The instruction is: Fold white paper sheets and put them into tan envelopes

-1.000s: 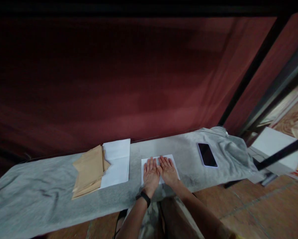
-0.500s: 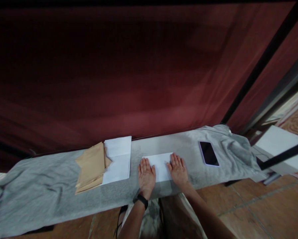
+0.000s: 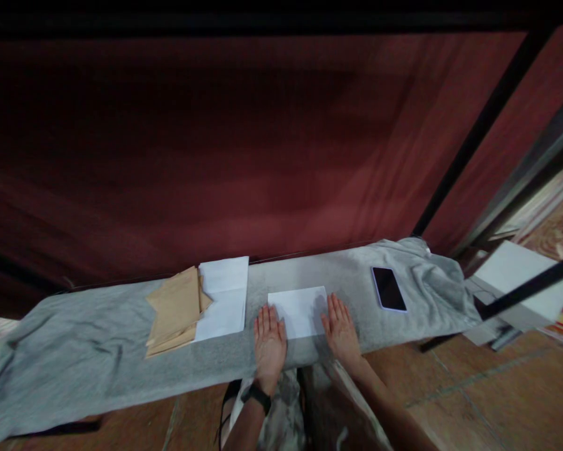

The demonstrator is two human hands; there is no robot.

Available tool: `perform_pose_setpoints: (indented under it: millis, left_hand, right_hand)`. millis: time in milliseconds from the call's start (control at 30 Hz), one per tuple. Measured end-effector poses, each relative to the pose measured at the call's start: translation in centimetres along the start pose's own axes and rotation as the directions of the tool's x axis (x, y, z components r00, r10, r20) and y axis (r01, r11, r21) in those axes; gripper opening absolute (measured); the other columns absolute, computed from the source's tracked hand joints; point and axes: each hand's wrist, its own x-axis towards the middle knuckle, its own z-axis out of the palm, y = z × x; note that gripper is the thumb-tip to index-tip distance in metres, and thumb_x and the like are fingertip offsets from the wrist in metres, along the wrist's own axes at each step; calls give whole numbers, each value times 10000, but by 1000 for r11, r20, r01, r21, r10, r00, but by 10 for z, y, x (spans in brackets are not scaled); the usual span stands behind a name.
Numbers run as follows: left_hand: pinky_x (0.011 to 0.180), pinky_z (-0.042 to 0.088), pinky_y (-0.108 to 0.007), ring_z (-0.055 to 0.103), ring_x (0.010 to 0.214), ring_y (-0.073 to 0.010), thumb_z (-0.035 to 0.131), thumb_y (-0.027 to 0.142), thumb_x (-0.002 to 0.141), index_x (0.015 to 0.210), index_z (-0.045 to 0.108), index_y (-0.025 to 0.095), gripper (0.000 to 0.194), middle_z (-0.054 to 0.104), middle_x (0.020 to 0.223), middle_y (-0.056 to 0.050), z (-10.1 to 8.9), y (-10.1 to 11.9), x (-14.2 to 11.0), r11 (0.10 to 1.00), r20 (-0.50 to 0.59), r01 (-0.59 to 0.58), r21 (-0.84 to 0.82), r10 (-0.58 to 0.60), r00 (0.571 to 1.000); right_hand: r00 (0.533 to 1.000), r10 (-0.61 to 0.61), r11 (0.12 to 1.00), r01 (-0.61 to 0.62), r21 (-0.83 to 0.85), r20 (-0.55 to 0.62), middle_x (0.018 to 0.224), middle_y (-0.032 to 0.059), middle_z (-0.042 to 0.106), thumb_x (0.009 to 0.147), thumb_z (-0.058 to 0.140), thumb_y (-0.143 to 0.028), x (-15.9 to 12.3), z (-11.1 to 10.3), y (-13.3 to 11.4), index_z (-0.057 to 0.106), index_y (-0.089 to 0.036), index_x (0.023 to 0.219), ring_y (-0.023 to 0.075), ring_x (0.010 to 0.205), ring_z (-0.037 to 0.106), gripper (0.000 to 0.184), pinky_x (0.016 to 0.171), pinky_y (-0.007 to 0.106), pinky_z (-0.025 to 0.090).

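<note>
A folded white sheet of paper lies flat on a grey cloth that covers a long narrow bench. My left hand rests flat at the sheet's left near corner, fingers stretched out, a dark band on the wrist. My right hand lies flat at the sheet's right edge, fingers spread. Neither hand holds anything.
To the left lie a stack of brown envelopes overlapping white sheets. A dark phone lies on the cloth to the right. A dark red curtain hangs behind. A white box and black bars stand at far right.
My hands slid apart from the middle of the white sheet out to its left and right edges, and drew back toward me.
</note>
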Motion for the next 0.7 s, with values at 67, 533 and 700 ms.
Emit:
perform_pose_setpoints:
  millis: [67, 533, 700]
  left_hand:
    - [1223, 331, -468, 298, 1520, -243, 292, 269, 1035, 1550, 365, 109, 544, 383, 1613, -129, -3, 8, -7, 995, 25, -92, -36, 93, 995]
    - [1197, 371, -472, 360, 1492, -262, 365, 359, 1034, 1543, 389, 138, 556, 412, 1589, -151, -5, 20, -40, 971, 101, -239, 25, 235, 967]
    - [1193, 375, -481, 338, 1500, -289, 363, 406, 1037, 1540, 365, 65, 608, 393, 1589, -200, -1, 16, -50, 982, 45, -190, 18, 189, 981]
  right_hand:
    - [991, -108, 994, 105, 42, 77, 1607, 129, 393, 1074, 282, -349, -12, -5, -18, 339, -125, 1574, 244, 1487, 363, 551, 1208, 445, 323]
    - [974, -171, 984, 177, -30, 147, 1583, 95, 436, 1062, 353, -356, -52, -17, -17, 388, -177, 1556, 235, 1460, 411, 527, 1225, 453, 283]
    - [988, -133, 988, 139, -68, 83, 1558, 110, 473, 1067, 333, -406, -59, -14, 1, 373, -170, 1564, 253, 1426, 455, 551, 1211, 466, 288]
